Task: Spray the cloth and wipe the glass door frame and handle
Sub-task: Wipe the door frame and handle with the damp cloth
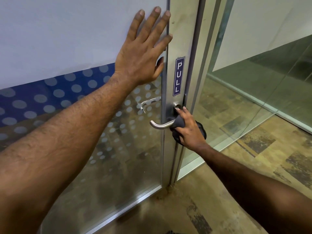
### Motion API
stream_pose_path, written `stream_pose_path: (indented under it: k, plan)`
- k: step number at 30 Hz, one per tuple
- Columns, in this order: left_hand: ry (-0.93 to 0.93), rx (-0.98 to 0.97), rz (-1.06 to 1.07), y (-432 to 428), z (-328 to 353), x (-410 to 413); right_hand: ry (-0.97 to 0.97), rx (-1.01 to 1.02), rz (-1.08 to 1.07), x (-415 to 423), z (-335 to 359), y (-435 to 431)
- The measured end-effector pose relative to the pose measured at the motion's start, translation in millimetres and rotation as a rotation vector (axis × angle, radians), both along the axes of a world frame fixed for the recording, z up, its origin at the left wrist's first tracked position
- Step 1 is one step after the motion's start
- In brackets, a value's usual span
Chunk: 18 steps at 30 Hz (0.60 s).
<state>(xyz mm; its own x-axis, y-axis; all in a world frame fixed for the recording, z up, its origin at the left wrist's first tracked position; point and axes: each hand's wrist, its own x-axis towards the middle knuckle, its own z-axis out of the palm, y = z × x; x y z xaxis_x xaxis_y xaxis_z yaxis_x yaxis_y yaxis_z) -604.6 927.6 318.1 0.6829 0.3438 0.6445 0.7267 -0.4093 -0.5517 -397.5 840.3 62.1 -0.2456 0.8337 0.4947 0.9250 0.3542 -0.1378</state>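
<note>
Head view: the left hand's fingers (157,13) are straight and spread wide, their tips flat against the frosted upper part of the glass door (67,39), with the outermost fingers reaching over onto the edge of the metal door frame (179,36). The left hand (143,53) lies palm-down on the pane, its bare forearm running back to the lower left. Lower down, the right hand's fingers (179,113) are curled round a dark grey cloth (202,131); one fingertip reaches up beside the round lock cylinder (176,105). The right hand (189,130) holds the bunched cloth against the root of the brushed-steel lever handle (159,125), whose free end sticks out to the left, uncovered. Just above the lock, a blue PULL sticker (179,76) runs vertically down the frame. A blue band and grey dots cross the pane at mid height; below that it is clear. To the right stands a fixed glass panel (236,107), and mottled brown flooring (253,183) lies underfoot.
</note>
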Motion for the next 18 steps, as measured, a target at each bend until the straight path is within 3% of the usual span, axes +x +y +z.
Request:
stream_pose_path:
  k: [5,15,18]
  plan:
    - [-0.001,0.030,0.001,1.3,-1.4,0.5,0.277,-0.156,0.039,25.2,-3.1,-19.7]
    - [-0.001,0.047,0.002,3.5,-2.6,0.8,1.047,0.177,-0.094,12.5,26.1,-13.0]
    - [-0.001,0.053,0.004,3.6,-2.7,1.5,1.126,0.032,-0.141,-3.2,40.2,6.9]
